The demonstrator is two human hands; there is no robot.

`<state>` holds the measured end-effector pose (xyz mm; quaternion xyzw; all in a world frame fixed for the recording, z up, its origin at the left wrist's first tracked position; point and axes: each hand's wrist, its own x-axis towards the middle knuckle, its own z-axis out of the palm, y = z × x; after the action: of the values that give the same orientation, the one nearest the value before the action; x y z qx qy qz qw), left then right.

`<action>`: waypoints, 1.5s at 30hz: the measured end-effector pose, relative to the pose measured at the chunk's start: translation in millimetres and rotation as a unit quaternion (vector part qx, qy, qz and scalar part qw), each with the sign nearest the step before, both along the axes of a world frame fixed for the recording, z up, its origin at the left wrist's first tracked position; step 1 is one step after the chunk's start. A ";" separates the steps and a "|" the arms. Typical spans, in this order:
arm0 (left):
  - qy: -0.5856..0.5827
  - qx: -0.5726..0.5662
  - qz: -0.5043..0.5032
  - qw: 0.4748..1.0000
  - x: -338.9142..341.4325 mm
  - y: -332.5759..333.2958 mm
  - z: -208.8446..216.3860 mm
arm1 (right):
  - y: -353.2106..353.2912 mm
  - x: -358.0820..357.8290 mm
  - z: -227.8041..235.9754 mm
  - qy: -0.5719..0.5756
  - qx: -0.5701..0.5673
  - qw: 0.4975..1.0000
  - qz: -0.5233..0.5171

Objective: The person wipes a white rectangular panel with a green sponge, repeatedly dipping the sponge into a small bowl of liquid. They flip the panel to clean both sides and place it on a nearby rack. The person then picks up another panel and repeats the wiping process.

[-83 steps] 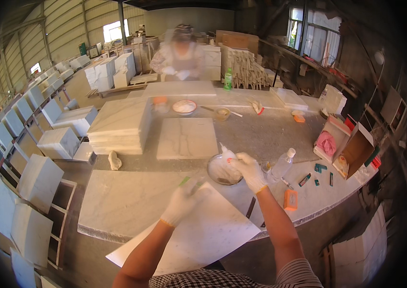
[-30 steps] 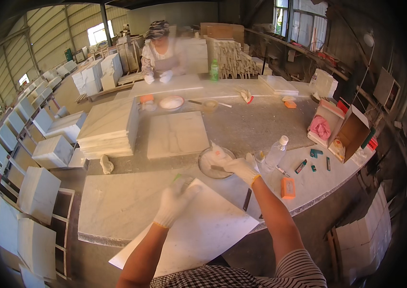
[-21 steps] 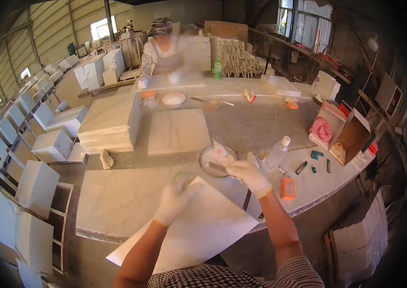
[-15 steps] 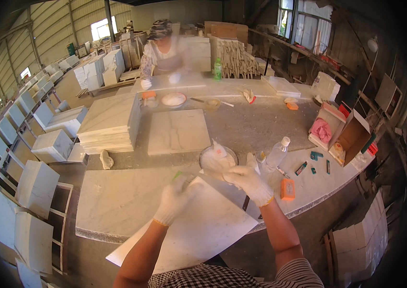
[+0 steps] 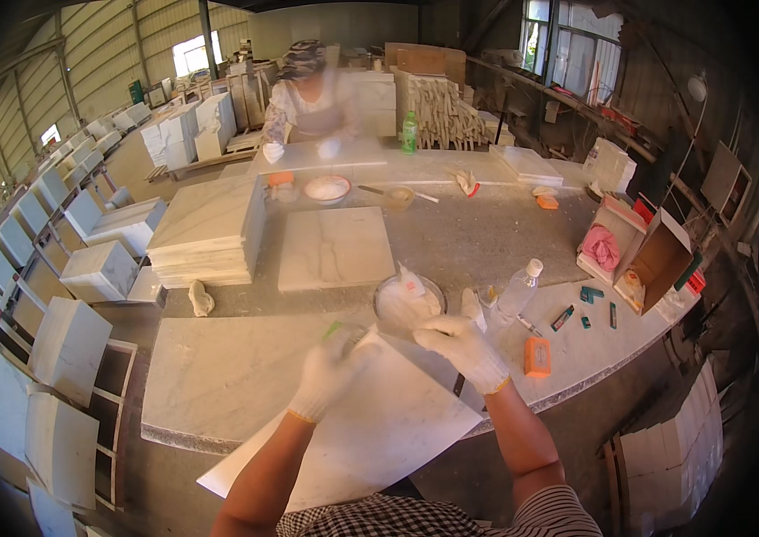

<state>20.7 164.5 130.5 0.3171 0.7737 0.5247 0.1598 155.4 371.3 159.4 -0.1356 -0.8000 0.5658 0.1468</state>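
Observation:
A large white marble tile (image 5: 388, 403) lies tilted cornerwise, its near part jutting past the table edge toward me. My left hand (image 5: 333, 365), in a white knit glove, is closed over its far corner. A small green piece (image 5: 334, 328) shows by those fingers; whether they hold it is unclear. My right hand (image 5: 462, 347), gloved alike, is closed with fingertips pinched beside the bowl (image 5: 441, 291); what is in them is hidden. White powder or paste fills that bowl, and a white bag-like packet (image 5: 411, 285) rests in it.
Right of the bowl stand a clear bottle (image 5: 517, 292), an orange block (image 5: 537, 357) and several green pieces. An open carton (image 5: 657, 259) is farther right. Stacked tiles (image 5: 200, 234) and a single tile (image 5: 336, 249) lie beyond. Across the table a co-worker (image 5: 303, 103) handles a slab.
My right hand has drawn slightly back and right of the bowl; my left hand stays at the tile's corner. The co-worker's hand has lowered onto the slab.

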 end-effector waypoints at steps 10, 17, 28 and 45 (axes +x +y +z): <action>0.005 -0.021 0.004 1.000 -0.8 -0.4 -0.7 | 34.1 -26.7 -50.4 -0.030 0.199 0.976 -0.081; 0.009 -0.011 0.010 1.000 -1.1 0.1 -6.1 | 44.8 -63.2 -76.8 -0.119 0.321 0.934 -0.100; 0.030 -0.013 0.002 0.999 -3.6 -0.6 -7.7 | 69.2 -135.3 -83.1 -0.231 0.596 0.765 -0.077; 0.046 -0.040 0.019 0.998 1.9 -0.2 -6.4 | 36.9 -54.7 -11.6 -0.096 0.205 0.974 0.005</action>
<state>22.6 164.3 124.1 0.3192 0.8064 0.4815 0.1266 100.6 408.2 147.8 -0.1524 -0.9101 0.3744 0.0910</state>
